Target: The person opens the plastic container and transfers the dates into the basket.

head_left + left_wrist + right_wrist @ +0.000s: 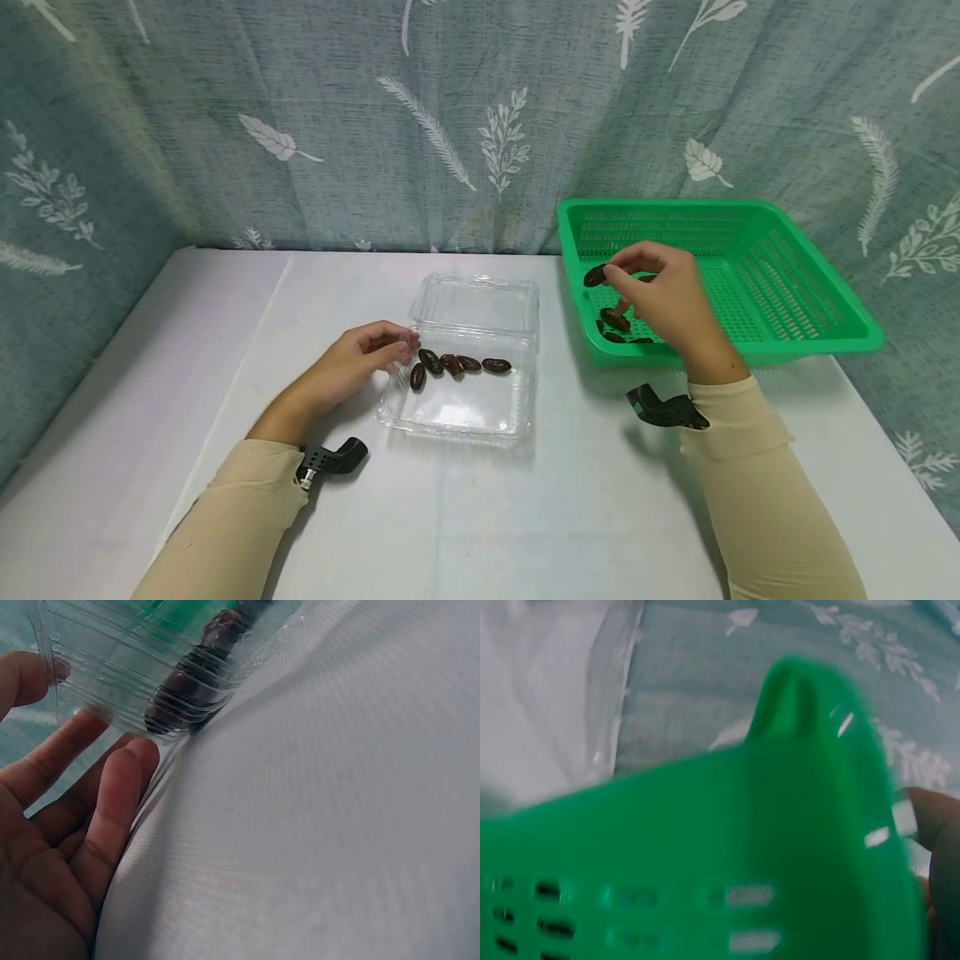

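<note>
My right hand point(660, 292) pinches a dark brown date point(595, 276) between thumb and fingertips, above the left end of a green plastic basket point(817, 346). Several more dates point(615, 319) lie in that end of the basket. My left hand point(348, 362) holds the left edge of a clear plastic clamshell container point(457, 417), its lid folded back. Inside the container, several dates point(497, 365) lie along the upper part of its base. Through the ribbed wall, the left wrist view shows dates point(180, 694) close to the fingertips. The basket's wall mostly hides the right hand in the right wrist view.
A white cloth point(480, 517) covers the table. Behind it hangs a grey-green curtain point(337, 125) with white leaf prints. The basket's raised rim stands between the right forearm and the dates inside. Each wrist carries a black camera mount point(663, 408).
</note>
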`<state>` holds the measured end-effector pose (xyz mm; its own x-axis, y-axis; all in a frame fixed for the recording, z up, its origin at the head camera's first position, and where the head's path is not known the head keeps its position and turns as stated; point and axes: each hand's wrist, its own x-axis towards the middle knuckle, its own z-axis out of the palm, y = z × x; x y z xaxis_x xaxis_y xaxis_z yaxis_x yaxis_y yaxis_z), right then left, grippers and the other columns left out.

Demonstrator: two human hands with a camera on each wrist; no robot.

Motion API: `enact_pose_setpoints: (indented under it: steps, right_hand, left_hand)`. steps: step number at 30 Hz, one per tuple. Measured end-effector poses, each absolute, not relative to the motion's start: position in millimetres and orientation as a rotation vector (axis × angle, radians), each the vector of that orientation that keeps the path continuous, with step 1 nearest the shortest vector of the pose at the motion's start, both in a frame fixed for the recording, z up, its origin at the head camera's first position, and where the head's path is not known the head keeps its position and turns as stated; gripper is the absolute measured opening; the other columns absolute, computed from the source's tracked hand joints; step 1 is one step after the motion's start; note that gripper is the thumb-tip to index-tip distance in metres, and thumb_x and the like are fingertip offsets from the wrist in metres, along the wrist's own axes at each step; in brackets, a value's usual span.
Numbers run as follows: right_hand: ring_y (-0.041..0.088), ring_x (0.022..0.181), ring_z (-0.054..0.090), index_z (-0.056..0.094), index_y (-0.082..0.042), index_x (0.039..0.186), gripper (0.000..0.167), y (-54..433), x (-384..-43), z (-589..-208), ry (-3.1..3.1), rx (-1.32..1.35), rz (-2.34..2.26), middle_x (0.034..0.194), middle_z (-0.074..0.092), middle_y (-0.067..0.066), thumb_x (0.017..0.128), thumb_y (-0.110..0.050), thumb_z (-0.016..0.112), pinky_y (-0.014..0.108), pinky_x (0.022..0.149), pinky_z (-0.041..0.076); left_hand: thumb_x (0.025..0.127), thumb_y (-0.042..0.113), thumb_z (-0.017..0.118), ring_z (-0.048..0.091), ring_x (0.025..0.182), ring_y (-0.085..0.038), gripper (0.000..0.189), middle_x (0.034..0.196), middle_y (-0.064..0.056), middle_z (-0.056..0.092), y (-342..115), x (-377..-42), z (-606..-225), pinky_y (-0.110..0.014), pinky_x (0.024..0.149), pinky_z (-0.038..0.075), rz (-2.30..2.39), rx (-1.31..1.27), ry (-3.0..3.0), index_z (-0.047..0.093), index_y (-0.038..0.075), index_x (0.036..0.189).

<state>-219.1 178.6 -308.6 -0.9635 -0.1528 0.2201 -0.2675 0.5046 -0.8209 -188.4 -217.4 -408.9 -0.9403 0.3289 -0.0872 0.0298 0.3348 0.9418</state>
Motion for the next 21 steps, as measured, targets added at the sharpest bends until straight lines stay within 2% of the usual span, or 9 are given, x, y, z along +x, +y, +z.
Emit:
enact_pose_setpoints:
  steps: [4, 7, 11, 17, 21]
  right_hand:
    - [0.009, 0.055, 0.065, 0.071, -0.004, 0.105, 0.023, 186, -225, -315, -2.688, 0.303, 1.299, 0.099, 0.075, 0.012, 0.098, -0.025, 0.063, 0.029, 0.047, 0.044]
    - [0.008, 0.054, 0.065, 0.07, -0.004, 0.105, 0.021, 190, -229, -319, -2.728, 0.268, 1.215, 0.102, 0.074, 0.018, 0.098, -0.022, 0.062, 0.031, 0.052, 0.046]
    - [0.013, 0.057, 0.066, 0.071, -0.005, 0.105, 0.018, 193, -232, -321, -2.796, 0.224, 1.168, 0.103, 0.074, 0.019, 0.098, -0.019, 0.062, 0.033, 0.053, 0.046]
    - [0.03, 0.072, 0.072, 0.069, -0.004, 0.111, 0.024, 196, -234, -319, -2.997, 0.264, 1.143, 0.106, 0.071, 0.019, 0.1, -0.023, 0.061, 0.032, 0.061, 0.049]
    - [0.031, 0.077, 0.072, 0.07, -0.006, 0.111, 0.023, 198, -236, -320, -3.069, 0.279, 1.156, 0.107, 0.071, 0.019, 0.1, -0.024, 0.06, 0.033, 0.063, 0.051]
  left_hand:
    - [0.102, 0.02, 0.058, 0.063, 0.1, -0.006, 0.033, 0.134, -0.021, 0.061, -217, -189, -410, -0.021, 0.081, 0.054, 1.647, 0.322, 2.33, 0.059, -0.001, 0.128]
    - [0.103, 0.021, 0.057, 0.064, 0.101, -0.006, 0.034, 0.134, -0.021, 0.061, -216, -189, -411, -0.02, 0.083, 0.054, 1.654, 0.315, 2.321, 0.059, -0.002, 0.128]
    - [0.103, 0.021, 0.057, 0.065, 0.101, -0.007, 0.034, 0.133, -0.021, 0.061, -216, -189, -412, -0.019, 0.088, 0.055, 1.662, 0.301, 2.307, 0.059, -0.002, 0.128]
    - [0.103, 0.019, 0.056, 0.066, 0.101, -0.007, 0.035, 0.135, -0.024, 0.059, -217, -190, -412, -0.019, 0.09, 0.055, 1.684, 0.319, 2.283, 0.057, -0.005, 0.129]
    - [0.103, 0.017, 0.056, 0.065, 0.1, -0.007, 0.035, 0.135, -0.024, 0.059, -216, -190, -411, -0.019, 0.09, 0.055, 1.69, 0.321, 2.279, 0.057, -0.006, 0.129]
